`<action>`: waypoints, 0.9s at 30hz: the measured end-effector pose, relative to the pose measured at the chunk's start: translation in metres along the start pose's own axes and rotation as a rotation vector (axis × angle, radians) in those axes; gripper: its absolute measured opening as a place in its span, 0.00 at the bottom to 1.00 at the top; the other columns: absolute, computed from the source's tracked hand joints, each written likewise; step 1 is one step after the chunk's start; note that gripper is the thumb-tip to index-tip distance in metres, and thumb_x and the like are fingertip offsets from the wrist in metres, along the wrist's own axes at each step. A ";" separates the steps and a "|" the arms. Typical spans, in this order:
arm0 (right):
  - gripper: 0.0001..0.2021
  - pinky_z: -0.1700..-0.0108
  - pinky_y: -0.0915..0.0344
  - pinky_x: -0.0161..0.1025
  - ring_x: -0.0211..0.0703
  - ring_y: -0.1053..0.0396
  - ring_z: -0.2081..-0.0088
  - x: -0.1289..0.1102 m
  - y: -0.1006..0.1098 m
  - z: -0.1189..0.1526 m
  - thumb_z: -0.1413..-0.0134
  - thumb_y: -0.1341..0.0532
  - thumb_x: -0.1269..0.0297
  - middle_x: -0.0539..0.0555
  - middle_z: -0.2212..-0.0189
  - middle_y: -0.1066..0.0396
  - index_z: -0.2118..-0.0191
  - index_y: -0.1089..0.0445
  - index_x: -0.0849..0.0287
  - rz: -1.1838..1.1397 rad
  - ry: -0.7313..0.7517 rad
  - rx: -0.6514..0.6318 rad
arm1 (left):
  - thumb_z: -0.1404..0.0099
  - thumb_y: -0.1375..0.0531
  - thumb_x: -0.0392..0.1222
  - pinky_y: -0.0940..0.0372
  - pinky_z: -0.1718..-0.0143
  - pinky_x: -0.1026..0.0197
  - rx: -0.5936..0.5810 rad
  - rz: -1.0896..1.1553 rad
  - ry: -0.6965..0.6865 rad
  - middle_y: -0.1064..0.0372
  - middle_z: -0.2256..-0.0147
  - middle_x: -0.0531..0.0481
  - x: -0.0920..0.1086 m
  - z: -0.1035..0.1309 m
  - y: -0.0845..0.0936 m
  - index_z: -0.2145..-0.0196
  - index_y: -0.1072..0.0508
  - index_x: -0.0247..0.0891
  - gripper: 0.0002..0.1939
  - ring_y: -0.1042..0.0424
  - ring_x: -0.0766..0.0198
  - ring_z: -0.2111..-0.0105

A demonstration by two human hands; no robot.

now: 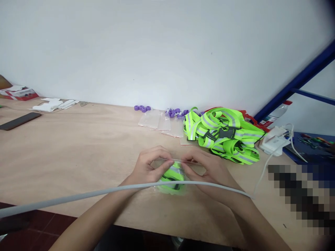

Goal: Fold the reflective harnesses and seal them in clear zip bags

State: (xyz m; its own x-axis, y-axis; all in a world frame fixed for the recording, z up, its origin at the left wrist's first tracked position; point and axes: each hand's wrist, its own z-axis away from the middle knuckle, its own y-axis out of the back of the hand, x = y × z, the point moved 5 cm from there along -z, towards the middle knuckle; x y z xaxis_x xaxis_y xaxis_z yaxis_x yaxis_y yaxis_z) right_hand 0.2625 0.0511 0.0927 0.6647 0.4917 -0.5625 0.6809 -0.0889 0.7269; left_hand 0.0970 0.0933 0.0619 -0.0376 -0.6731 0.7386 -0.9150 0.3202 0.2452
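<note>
Both hands pinch the top edge of a clear plastic bag (pixel 171 191) near the front of the table. Inside it lies a folded neon green reflective strap (pixel 172 174) with grey stripes and a dark part. My left hand (pixel 150 164) grips the edge between thumb and fingers on the left. Just across from it, my right hand (pixel 206 167) pinches the same edge on the right. A pile of neon green reflective straps (pixel 222 130) with black buckles sits beyond my right hand. Flat clear bags (pixel 149 119) lie beyond my left hand.
A white cable (pixel 104 191) crosses the view in front of my forearms. Purple rolls (pixel 141 108) and small purple pieces (pixel 178 112) lie by the wall. At right are a white power adapter (pixel 274 141), a bottle (pixel 277 113) and a blue metal frame (pixel 295 83). A dark flat object (pixel 20 121) lies left.
</note>
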 end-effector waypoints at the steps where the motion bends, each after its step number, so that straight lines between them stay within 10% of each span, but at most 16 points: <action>1: 0.06 0.65 0.34 0.37 0.41 0.29 0.68 0.002 0.000 0.001 0.37 0.42 0.66 0.50 0.70 0.25 0.66 0.30 0.55 -0.011 -0.018 -0.008 | 0.32 0.38 0.36 0.35 0.68 0.64 0.000 -0.004 0.005 0.27 0.71 0.48 -0.001 0.001 0.001 0.69 0.26 0.36 0.06 0.28 0.64 0.71; 15: 0.09 0.69 0.33 0.36 0.42 0.28 0.72 0.016 0.002 0.006 0.37 0.40 0.63 0.50 0.73 0.24 0.69 0.26 0.54 -0.037 -0.045 0.065 | 0.37 0.33 0.41 0.34 0.70 0.65 0.005 0.240 0.317 0.24 0.68 0.46 -0.024 0.002 0.010 0.67 0.21 0.36 0.06 0.27 0.63 0.70; 27: 0.08 0.66 0.32 0.37 0.42 0.27 0.69 0.022 -0.004 0.007 0.38 0.39 0.61 0.51 0.71 0.24 0.67 0.25 0.55 -0.168 -0.090 0.072 | 0.31 0.38 0.37 0.36 0.69 0.65 -0.033 -0.013 0.080 0.27 0.71 0.49 -0.009 0.000 0.015 0.68 0.24 0.36 0.07 0.29 0.65 0.71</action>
State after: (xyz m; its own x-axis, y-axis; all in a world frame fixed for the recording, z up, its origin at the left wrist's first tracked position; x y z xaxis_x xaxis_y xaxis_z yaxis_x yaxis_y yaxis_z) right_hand 0.2767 0.0564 0.0745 0.5622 0.4254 -0.7091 0.8028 -0.0749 0.5915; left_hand 0.0833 0.1043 0.0588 0.0077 -0.6221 0.7829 -0.9013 0.3347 0.2749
